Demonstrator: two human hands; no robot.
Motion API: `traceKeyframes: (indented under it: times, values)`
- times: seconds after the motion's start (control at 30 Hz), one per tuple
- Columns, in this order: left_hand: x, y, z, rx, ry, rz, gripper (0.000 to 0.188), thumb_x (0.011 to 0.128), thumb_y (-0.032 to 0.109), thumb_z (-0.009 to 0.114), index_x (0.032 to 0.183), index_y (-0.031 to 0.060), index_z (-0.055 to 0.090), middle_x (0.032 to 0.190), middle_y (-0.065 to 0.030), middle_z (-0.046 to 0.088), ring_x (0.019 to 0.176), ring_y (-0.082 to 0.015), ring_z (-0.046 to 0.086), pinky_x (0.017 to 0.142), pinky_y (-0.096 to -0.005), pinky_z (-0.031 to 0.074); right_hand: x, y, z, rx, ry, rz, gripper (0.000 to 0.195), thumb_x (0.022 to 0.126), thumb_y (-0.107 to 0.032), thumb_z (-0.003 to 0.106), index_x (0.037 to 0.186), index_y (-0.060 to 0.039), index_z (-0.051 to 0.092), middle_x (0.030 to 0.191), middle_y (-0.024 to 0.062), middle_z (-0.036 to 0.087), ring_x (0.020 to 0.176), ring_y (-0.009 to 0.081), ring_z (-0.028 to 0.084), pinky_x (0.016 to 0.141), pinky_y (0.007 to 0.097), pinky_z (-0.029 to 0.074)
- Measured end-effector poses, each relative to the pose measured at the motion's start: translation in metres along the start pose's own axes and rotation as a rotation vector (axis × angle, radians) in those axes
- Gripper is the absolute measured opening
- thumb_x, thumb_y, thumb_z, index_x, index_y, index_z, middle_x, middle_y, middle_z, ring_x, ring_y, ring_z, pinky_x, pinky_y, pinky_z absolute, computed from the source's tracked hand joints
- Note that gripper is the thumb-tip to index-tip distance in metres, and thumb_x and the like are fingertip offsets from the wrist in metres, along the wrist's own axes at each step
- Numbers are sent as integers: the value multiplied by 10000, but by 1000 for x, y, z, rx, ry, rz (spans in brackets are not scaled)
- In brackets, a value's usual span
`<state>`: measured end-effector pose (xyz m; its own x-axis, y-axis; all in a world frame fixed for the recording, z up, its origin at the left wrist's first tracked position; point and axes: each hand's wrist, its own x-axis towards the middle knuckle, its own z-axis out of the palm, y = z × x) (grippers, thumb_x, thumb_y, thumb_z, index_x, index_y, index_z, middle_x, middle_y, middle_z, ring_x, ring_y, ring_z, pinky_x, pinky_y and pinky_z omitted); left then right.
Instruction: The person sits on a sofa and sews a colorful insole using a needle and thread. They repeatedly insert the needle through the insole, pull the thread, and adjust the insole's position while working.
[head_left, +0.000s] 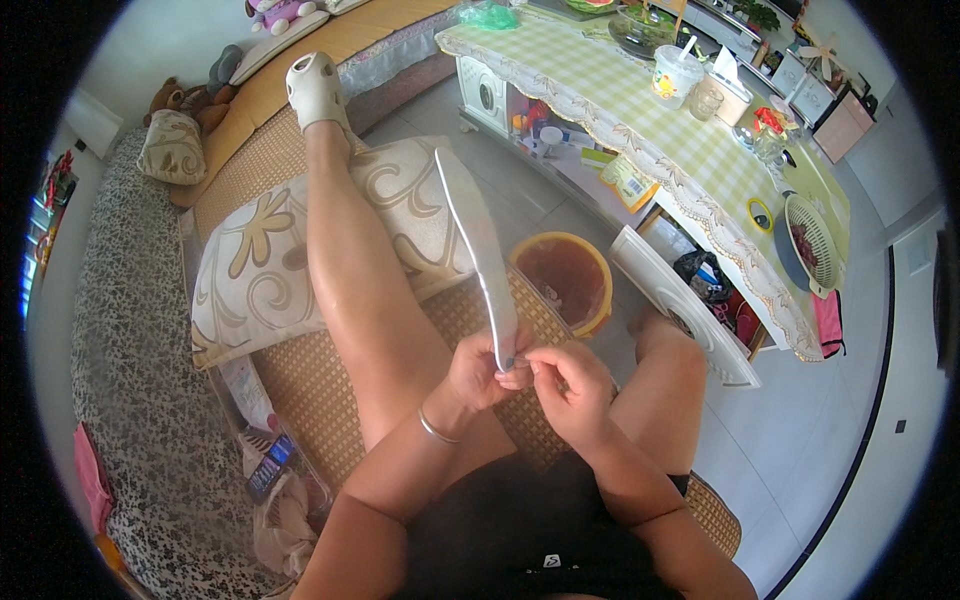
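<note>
A long, thin, pale piece shaped like a shoe insole (480, 232) stands up from my left hand (480, 371), turned almost edge-on with its wide end away from me. My left fingers close around its lower end, where a small grey mark shows. Thumb and forefinger of my right hand (574, 386) come together at that same end, touching or nearly touching it. Whether anything small is pinched between them is too fine to make out. Both hands are above my lap, between my legs.
Right of the hands, a yellow-rimmed bucket (600, 262) stands on the floor. An open white cabinet door (682, 307) juts from the table with the checked cloth (585, 67). A patterned cushion (259, 270) lies under my raised leg; a phone (270, 465) rests at left on the woven seat (300, 390).
</note>
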<state>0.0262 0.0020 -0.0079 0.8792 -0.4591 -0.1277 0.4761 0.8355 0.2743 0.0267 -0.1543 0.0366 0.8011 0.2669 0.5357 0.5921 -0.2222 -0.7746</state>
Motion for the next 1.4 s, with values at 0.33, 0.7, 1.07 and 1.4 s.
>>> traceKeyframes:
  times: [0.33,0.7,1.07,1.4]
  values:
    - [-6,-1,13,667,270,213,254,902,5,492,1148,-27,544,827,-70,587,498,-85,445,429,-216,344,-16,57,-15,741,-112,696,61,889,-36,597,931,-5,630,745,-15,572,629,54,487,577,208,407]
    - [-5,-1,16,714,190,208,188,908,0,524,1093,-26,544,799,-60,573,484,-90,446,431,-217,356,-22,72,-4,1151,-129,783,127,853,-48,633,976,-17,638,793,16,592,640,93,499,592,238,410]
    - [-5,0,14,610,154,177,220,873,4,612,1085,-21,560,815,-55,596,513,-94,495,458,-211,397,-22,72,-2,1149,-154,763,194,860,-82,651,1042,-22,626,868,26,620,681,109,526,610,242,429]
    - [-4,-1,20,522,157,182,212,866,-18,612,1077,-13,587,836,-65,635,519,-104,536,467,-215,432,-18,72,-7,1138,-199,807,229,909,-162,624,1113,-60,609,924,6,617,745,110,511,673,268,422]
